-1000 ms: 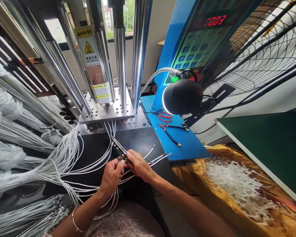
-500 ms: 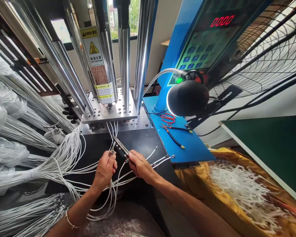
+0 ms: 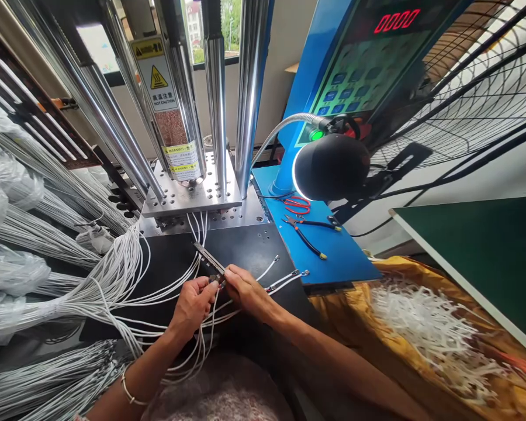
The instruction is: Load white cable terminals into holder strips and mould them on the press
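Note:
My right hand (image 3: 246,287) is closed on the lower end of a narrow metal bar (image 3: 207,255) with small fittings along its edge. The bar slants up and left over the black work surface. My left hand (image 3: 193,304) is pinched at the bar's lower end, on a small metal connector (image 3: 214,279), partly hidden by the fingers. White cables (image 3: 170,285) run from the left beneath both hands. To the right of my right hand lie several cable ends with metal connectors (image 3: 295,273).
Behind the hands stands a press with a drilled metal plate (image 3: 193,202), white cables coming out below it. Pliers (image 3: 309,234) and red-handled scissors (image 3: 297,204) rest on a blue base beside a black lamp (image 3: 331,168). Bundled white cables (image 3: 35,228) fill the left. A yellow cloth (image 3: 355,310) holds white scraps.
My left hand has moved right and slightly down, from beside the bar to its lower end, against the right hand. The bar has shifted slightly left. The whole view has shifted a little.

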`<act>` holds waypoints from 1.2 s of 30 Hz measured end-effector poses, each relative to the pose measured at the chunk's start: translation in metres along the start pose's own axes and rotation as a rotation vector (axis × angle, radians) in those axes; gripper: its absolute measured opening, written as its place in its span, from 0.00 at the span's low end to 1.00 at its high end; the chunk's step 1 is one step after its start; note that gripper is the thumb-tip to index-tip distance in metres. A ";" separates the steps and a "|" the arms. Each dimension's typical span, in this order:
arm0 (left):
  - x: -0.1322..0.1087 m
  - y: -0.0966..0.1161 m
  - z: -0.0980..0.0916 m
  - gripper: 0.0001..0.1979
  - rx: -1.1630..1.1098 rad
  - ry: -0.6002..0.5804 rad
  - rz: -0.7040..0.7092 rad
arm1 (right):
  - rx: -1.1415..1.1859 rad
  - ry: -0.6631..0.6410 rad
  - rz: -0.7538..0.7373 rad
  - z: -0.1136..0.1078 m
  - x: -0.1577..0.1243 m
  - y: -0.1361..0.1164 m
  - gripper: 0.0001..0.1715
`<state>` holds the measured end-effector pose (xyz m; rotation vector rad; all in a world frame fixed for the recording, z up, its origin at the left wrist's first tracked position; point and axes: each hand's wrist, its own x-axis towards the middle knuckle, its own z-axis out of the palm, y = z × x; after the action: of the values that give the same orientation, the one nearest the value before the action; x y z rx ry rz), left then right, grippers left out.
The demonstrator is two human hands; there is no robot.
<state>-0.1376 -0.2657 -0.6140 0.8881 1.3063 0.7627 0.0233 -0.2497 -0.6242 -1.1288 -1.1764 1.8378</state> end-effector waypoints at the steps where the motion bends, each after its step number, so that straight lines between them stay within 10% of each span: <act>1: -0.001 0.001 0.000 0.18 -0.031 -0.003 -0.006 | -0.019 -0.005 -0.008 0.000 0.000 -0.001 0.18; 14: 0.006 0.002 -0.011 0.19 0.045 -0.046 0.021 | -0.254 -0.039 -0.093 -0.008 0.000 -0.003 0.16; 19: 0.009 0.003 -0.021 0.21 0.086 0.142 0.135 | -0.041 -0.033 -0.019 -0.006 0.000 0.000 0.17; 36: 0.010 0.003 -0.018 0.19 0.001 0.034 0.151 | -0.286 -0.108 -0.144 -0.010 -0.002 0.001 0.17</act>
<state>-0.1545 -0.2539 -0.6168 0.9865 1.2791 0.8987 0.0334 -0.2485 -0.6267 -1.0749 -1.5804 1.6750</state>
